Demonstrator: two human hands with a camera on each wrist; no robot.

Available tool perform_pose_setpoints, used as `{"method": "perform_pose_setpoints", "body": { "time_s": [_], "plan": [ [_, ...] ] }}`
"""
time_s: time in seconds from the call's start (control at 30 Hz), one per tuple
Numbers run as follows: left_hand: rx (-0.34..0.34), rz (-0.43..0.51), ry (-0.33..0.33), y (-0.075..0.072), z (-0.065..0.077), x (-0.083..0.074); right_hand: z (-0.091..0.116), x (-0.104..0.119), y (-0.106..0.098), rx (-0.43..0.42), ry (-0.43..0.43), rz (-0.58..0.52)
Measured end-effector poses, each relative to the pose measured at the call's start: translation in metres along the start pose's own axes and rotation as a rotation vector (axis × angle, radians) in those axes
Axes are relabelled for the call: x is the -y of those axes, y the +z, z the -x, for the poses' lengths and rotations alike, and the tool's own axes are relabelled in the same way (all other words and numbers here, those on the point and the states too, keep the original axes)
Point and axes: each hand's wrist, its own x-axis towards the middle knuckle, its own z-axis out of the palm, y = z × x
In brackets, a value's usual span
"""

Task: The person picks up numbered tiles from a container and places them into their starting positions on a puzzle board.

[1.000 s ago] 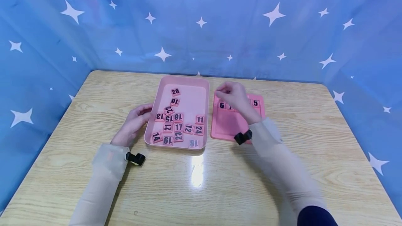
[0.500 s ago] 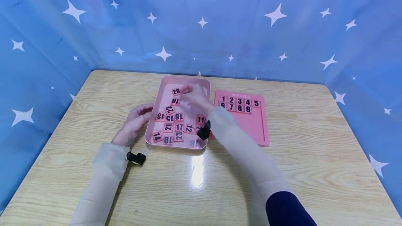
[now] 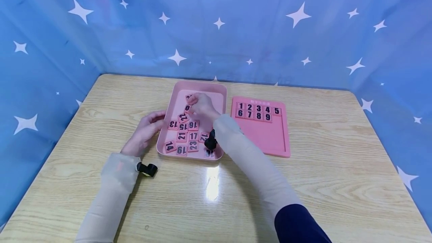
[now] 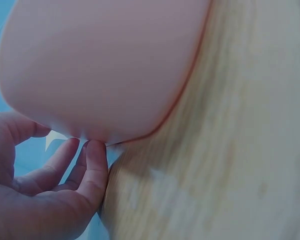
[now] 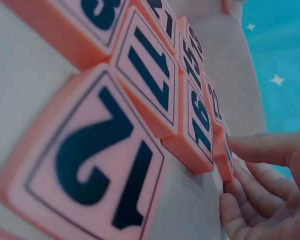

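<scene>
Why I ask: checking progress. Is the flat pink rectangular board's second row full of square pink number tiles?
No: below the tile marked 5, beside the tile marked 9, the board is bare.

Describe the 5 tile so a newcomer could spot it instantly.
On the wooden table, right of the pink tray, lies a pink board. Two rows of numbered tiles lie near its far edge; the 5 tile is at the right end of the upper row. It alone in that row has no tile directly below.

Your right hand left the pink board, crossed into the tray, then moved from beside the 20 tile to pinch the 10 tile.
</scene>
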Motion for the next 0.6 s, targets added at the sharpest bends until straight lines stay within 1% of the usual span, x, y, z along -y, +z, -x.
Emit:
{"method": "perform_pose_setpoints", "body": {
  "time_s": [0.13, 0.27, 0.43, 0.6],
  "plan": [
    [0.0, 0.007, 0.004, 0.0003, 0.0, 0.0001, -0.0073, 0.0002, 0.0021, 0.016, 0.022, 0.063],
    [-0.006, 0.001, 0.012, 0.0004, -0.0004, 0.0002, -0.0099, -0.0021, 0.0037, 0.021, 0.004, 0.094],
    [-0.011, -0.012, 0.021, 0.0007, -0.0004, 0.0, -0.0111, -0.0037, 0.0049, 0.017, 0.009, 0.093],
    [-0.01, -0.022, 0.022, 0.0008, 0.0003, -0.0007, -0.0119, -0.0064, 0.002, 0.034, -0.024, 0.103]
  ]
}}
